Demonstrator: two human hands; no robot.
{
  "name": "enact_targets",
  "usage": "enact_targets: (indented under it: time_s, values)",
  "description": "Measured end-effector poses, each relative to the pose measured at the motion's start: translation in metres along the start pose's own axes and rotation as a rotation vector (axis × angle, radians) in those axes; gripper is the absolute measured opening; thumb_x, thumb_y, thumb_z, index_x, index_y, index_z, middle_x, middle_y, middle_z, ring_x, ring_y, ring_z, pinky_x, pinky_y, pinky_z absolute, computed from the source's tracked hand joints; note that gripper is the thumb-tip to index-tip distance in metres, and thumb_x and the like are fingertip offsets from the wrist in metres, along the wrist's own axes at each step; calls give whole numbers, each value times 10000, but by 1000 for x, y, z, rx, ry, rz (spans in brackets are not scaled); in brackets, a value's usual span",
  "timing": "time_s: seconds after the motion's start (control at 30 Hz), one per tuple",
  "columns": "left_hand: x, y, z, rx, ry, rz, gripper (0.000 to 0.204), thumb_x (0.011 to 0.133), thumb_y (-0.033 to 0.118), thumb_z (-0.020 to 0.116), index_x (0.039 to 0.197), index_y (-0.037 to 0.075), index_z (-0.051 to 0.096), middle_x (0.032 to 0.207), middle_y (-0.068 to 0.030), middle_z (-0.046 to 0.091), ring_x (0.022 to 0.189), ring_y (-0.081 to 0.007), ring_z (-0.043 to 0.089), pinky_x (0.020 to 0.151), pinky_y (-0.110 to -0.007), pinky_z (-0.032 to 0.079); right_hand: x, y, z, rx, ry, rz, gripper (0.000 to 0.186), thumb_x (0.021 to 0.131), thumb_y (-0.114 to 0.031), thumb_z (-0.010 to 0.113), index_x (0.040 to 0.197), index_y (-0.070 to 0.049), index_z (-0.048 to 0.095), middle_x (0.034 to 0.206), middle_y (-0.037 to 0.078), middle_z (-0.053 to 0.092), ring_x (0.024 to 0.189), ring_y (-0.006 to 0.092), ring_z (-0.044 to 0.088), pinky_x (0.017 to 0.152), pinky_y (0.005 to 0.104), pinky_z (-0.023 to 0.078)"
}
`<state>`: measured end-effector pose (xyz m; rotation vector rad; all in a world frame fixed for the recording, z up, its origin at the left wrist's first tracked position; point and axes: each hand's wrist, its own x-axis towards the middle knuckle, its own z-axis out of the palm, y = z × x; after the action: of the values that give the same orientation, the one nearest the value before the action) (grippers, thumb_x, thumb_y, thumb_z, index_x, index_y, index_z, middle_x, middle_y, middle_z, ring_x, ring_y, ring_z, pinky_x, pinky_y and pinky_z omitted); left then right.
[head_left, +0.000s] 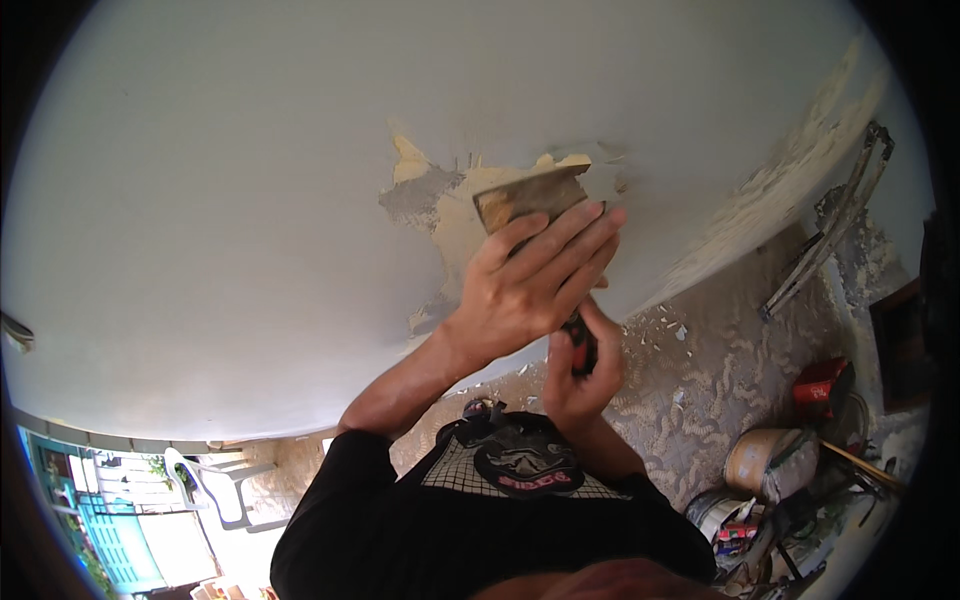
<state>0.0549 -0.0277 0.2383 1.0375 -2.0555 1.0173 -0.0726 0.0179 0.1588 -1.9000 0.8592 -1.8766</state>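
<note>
A wide-bladed scraper [535, 192] is tilted against the pale grey wall [250, 200], its blade edge on a patch of bare, yellowish surface [455, 225]. My right hand [588, 372] is closed round its red and black handle. Higher up, my left hand [530, 275] lies across the blade with its fingers stretched out flat and pressing on it; its thumb is hidden. Cream-coloured material bulges up at the blade's far edge. Left of the blade the patch shows rough grey [425, 195] and ragged edges.
Pale flakes lie on the patterned floor [670, 400]. At the right stand a red can [823, 388], a bucket [770, 463] and other cluttered containers. A long, stained frame-like object [835, 225] leans at the far right. A white plastic chair [222, 487] stands at the lower left.
</note>
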Motion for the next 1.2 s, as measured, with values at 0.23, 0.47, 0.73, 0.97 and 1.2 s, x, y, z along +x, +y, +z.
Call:
enact_targets:
  time_s: [0.23,0.47,0.73,0.97,1.2]
  values:
    - [-5,9,-8,-2,-50,-6,331,904,389,727,1196,235,754,1338,100,703,1217,-81,647,1046,-317,392,-10,-5,-4,9,-28,53,409,978,-99,666,1299,133,562,1131,281,712,933,251,747,783,309,585]
    - [12,0,-7,61,-32,36,347,894,392,737,1193,217,757,1334,100,705,1233,-75,635,1021,-322,396,7,-2,-6,-1,0,60,411,967,-78,679,1307,123,567,1107,261,720,926,252,749,777,319,588]
    - [13,-7,-1,13,25,52,313,856,226,727,1158,157,769,1346,53,690,1302,-121,597,1027,-343,422,13,1,1,21,20,25,410,952,-64,684,1306,116,581,1091,255,719,913,266,749,769,340,586]
    - [8,-8,-12,91,-23,-1,310,897,432,742,1171,288,766,1308,146,712,1251,-60,624,1120,-357,320,17,-3,10,52,11,-6,405,955,-54,673,1313,109,573,966,232,726,751,249,739,642,299,567]
    - [-8,2,-6,122,-5,-18,303,891,430,742,1152,279,772,1300,140,718,1246,-60,629,1091,-342,334,11,-8,4,24,17,-49,390,936,-32,682,1296,98,603,967,229,730,822,244,758,695,317,583]
